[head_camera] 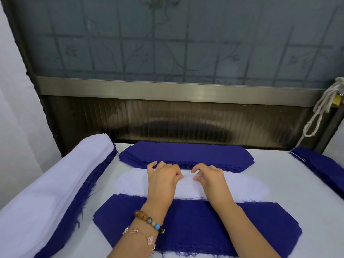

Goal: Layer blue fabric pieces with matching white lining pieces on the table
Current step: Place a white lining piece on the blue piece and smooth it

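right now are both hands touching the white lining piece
Touching. The head view shows the left hand and right hand with curled fingers pinching the far edge of the white lining piece, which is raised slightly between them.

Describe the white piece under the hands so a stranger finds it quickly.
On the table, find the middle blue stack by the window. Just in front lies the white lining piece, the only one the left hand and right hand pinch.

matt blue cloth (186, 226) (frayed edges)
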The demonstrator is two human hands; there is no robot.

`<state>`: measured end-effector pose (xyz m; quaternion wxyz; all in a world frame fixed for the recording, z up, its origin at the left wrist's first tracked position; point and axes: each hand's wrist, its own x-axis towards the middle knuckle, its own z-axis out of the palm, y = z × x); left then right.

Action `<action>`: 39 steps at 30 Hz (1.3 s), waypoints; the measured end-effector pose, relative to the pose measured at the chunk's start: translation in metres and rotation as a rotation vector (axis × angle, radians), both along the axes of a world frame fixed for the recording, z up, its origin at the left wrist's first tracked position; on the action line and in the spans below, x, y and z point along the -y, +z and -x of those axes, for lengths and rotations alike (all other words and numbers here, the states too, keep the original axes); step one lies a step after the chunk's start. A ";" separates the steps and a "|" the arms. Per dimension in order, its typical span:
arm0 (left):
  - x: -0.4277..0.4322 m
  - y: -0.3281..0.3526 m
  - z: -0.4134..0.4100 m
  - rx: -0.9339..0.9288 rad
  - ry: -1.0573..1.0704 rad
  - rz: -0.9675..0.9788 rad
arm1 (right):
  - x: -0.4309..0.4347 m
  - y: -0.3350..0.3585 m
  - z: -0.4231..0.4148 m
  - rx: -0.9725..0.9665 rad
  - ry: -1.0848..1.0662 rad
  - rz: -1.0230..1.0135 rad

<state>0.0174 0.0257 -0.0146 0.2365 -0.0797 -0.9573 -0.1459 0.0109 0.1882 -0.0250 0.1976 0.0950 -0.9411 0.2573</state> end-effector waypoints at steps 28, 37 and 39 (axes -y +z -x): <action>0.070 -0.008 0.016 0.295 0.122 -0.045 | -0.106 0.008 -0.001 0.303 -0.465 -0.356; 0.096 -0.005 0.019 0.218 0.140 -0.189 | -0.132 0.003 -0.001 0.331 -0.688 -0.231; 0.101 -0.004 0.019 0.208 0.183 -0.184 | -0.132 0.003 0.000 0.348 -0.695 -0.189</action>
